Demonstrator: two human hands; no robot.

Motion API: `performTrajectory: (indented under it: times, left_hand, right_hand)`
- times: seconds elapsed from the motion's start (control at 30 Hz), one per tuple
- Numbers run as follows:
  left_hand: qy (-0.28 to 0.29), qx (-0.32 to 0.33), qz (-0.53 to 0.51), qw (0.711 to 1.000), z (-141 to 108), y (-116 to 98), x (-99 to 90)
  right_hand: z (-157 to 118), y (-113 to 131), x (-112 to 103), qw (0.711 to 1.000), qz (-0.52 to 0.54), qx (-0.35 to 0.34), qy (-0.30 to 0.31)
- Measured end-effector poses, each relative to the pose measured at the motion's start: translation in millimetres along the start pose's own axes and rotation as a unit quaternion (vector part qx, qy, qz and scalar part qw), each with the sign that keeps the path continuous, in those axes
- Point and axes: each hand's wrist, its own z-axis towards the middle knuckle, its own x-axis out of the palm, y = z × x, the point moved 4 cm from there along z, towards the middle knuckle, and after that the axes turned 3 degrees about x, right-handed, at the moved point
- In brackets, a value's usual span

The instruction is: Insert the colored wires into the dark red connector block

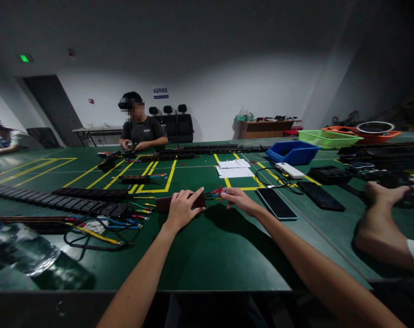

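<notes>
My left hand [183,208] lies over a dark reddish-brown flat block [163,204] on the green table, thumb and fingers pressed against it. From the block's right end run several thin wires [212,195], red, blue and dark, with terminals on their tips. My right hand [241,200] has its fingers closed around the ends of these wires; the fingertips hide part of them. Left of my left hand are black cable chains [84,203] with yellow, green, blue and red leads [138,224] ending in ring terminals.
A phone [277,203] lies right of my right hand, near a power bank [290,170] and papers [236,168]. A blue bin [292,152] stands behind. A water bottle [20,248] is front left. A co-worker [143,132] sits opposite; another person's arm [380,228] reaches in at right.
</notes>
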Motion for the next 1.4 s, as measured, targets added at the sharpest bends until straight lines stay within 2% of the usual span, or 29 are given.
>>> performTrajectory:
  times: [0.23,0.53,0.77,1.1,1.27,1.4]
  left_hand:
    - [-0.001,-0.001,-0.008,1.000,1,0,1.0]
    - [0.023,0.009,0.000,1.000,1,-3,6.0]
    - [0.046,0.023,-0.008,0.999,0,-4,8.5]
    - [0.045,0.028,-0.005,0.999,1,-4,9.0]
    - [0.047,0.034,-0.002,0.998,0,-5,8.8]
    - [0.051,0.034,0.000,0.998,1,-5,9.0]
  right_hand:
    - [1,4,0,0.998,-0.058,-0.007,-0.026]
    - [1,0,-1,0.994,-0.060,0.003,-0.088]
    - [5,-12,-1,0.995,-0.071,0.013,-0.070]
    - [6,-17,2,0.990,-0.111,0.002,-0.083]
    - [6,-14,2,0.981,-0.176,-0.020,-0.083]
    - [3,-6,3,0.952,-0.277,-0.081,-0.106]
